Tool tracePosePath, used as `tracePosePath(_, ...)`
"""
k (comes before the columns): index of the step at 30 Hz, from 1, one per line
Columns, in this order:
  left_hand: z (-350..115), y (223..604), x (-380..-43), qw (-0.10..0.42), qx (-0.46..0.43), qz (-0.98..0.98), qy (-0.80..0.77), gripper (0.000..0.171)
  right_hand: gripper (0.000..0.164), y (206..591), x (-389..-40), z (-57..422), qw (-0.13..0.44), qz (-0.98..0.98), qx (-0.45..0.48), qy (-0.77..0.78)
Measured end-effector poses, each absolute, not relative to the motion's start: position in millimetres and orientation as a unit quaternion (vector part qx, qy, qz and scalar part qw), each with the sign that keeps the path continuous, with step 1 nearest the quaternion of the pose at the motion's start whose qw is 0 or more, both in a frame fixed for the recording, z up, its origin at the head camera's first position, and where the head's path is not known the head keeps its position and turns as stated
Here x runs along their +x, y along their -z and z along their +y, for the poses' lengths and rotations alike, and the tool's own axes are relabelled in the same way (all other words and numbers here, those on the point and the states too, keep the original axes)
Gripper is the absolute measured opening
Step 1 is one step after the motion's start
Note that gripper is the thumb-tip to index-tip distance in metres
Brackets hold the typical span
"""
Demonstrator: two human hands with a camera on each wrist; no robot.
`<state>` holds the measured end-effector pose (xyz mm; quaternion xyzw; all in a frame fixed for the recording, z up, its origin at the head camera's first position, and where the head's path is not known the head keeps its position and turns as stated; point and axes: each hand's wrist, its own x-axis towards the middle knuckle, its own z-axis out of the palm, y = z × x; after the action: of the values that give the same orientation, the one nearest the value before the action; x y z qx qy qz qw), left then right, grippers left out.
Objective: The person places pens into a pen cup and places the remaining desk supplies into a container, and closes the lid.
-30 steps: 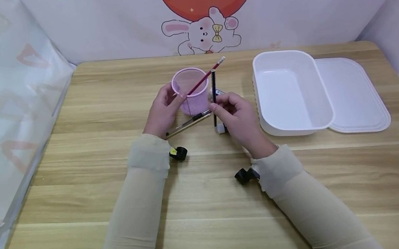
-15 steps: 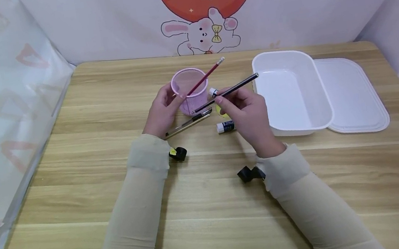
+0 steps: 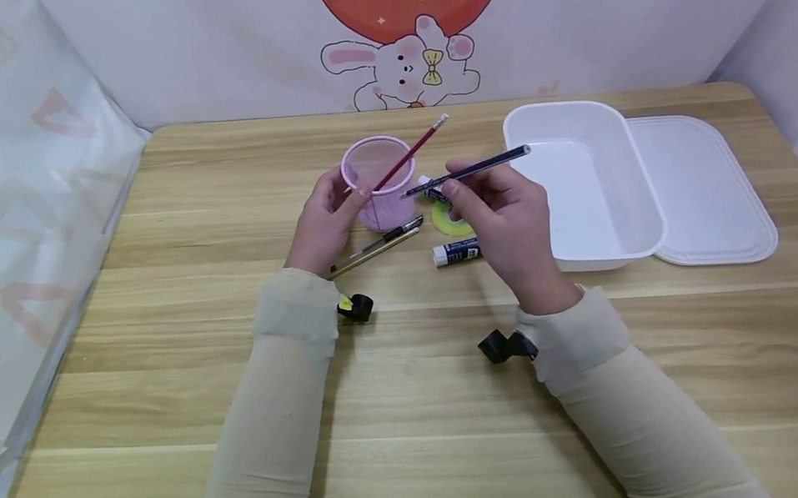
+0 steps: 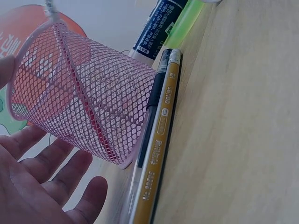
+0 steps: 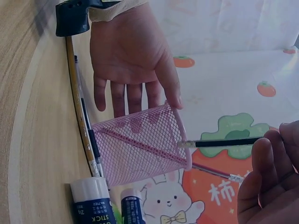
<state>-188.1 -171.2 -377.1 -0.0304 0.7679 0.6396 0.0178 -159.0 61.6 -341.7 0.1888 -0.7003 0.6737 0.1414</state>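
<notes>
My left hand point(image 3: 324, 225) holds a pink mesh pen cup point(image 3: 388, 212) upright on the table, thumb at its rim and fingers along its side. Inside the cup leans a red pencil point(image 3: 418, 147), its white eraser end sticking out. My right hand point(image 3: 512, 221) pinches a dark pencil point(image 3: 494, 162) between thumb and fingers, nearly level. The right wrist view shows that pencil's eraser end point(image 5: 186, 144) close by the cup's rim; whether it touches cannot be told. A yellow pencil point(image 4: 161, 126) and a clear pen with black grip point(image 4: 152, 100) lie side by side against the cup's base.
Right of the cup lie a glue stick point(image 3: 456, 252), a second, partly hidden glue stick point(image 5: 133, 210) and a yellow-green ring point(image 3: 447, 224). Farther right stands a white plastic box point(image 3: 584, 250), with its flat lid point(image 3: 713, 191) beside it. A printed sheet rises behind the table.
The dark pencil has swung from upright to nearly level as my right hand moved right and slightly up. This uncovered the glue stick and the ring. My left hand stays at the cup.
</notes>
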Motion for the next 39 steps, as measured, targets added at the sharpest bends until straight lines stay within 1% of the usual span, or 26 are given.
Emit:
tracePosePath(3, -171.2, 377.5, -188.7, 0.017, -0.029, 0.768, -0.639, 0.058, 0.021, 341.6, -159.9, 62.2, 0.155, -0.693, 0.198, -0.675)
tracePosePath(7, -171.6, 378.3, -189.3, 0.018, -0.029, 0.769, -0.639, 0.058, 0.020, 341.8, -160.0, 62.2, 0.159, -0.689, 0.201, -0.678)
tracePosePath(13, -171.4, 377.5, -188.9, 0.019, -0.028, 0.771, -0.636, 0.058, 0.020, 343.9, -161.0, 62.0, 0.149, -0.679, 0.194, -0.692)
tracePosePath(20, -171.3, 376.3, -187.5, 0.019, -0.030, 0.774, -0.633, 0.057, 0.021, 349.2, -164.2, 60.5, 0.116, -0.691, 0.182, -0.690)
tracePosePath(27, -171.4, 378.6, -188.5, 0.013, -0.025, 0.770, -0.637, 0.056, 0.022, 351.4, -165.3, 61.3, 0.121, -0.704, 0.176, -0.677)
tracePosePath(39, -170.6, 375.9, -187.3, 0.020, -0.030, 0.768, -0.639, 0.057, 0.023, 347.8, -164.2, 62.7, 0.123, -0.708, 0.169, -0.675)
